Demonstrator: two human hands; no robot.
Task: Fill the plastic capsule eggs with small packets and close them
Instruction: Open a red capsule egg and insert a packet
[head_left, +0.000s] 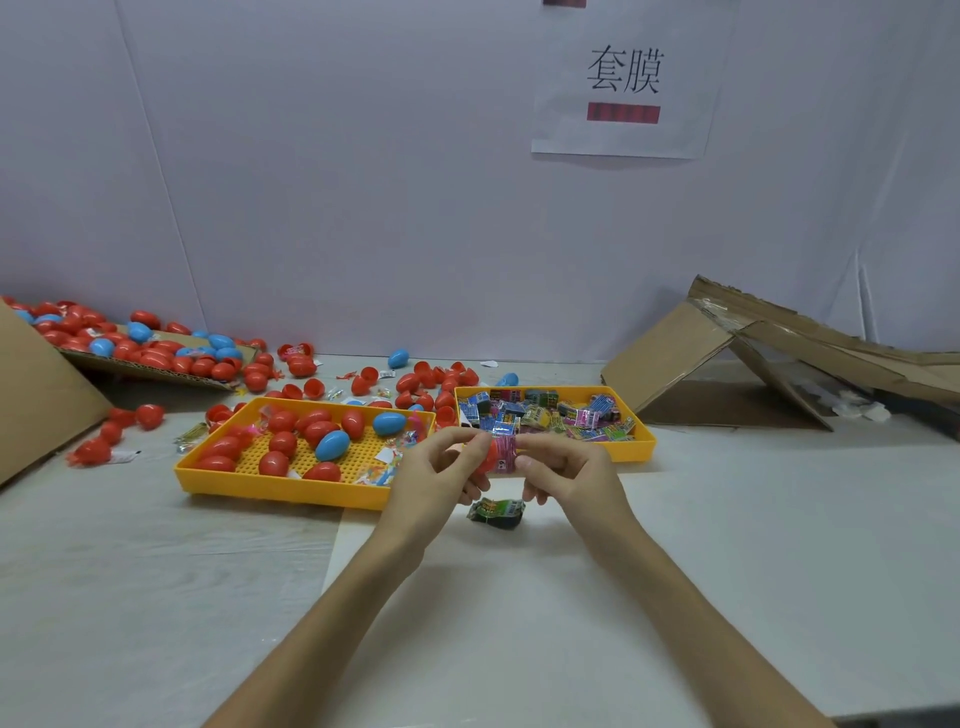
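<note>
Pale tabletop (156, 571) before a white wall (363, 208).
Left hand (441, 470) grips a red plastic capsule egg (486, 461); right hand (563, 467) pinches a pink printed packet (504, 452) against its right end.

Red and blue eggs (283, 443), yellow trays (280, 488), multicoloured packets (545, 415) and a pale wood-grained bench (156, 571) are recorded.

We see a white paper sign (623, 83) with black characters and a red bar stuck on the pale wall (337, 182). A collapsed cardboard box (779, 353) lies on the table (156, 571) at right; a cardboard panel (36, 395) slopes at left.
</note>
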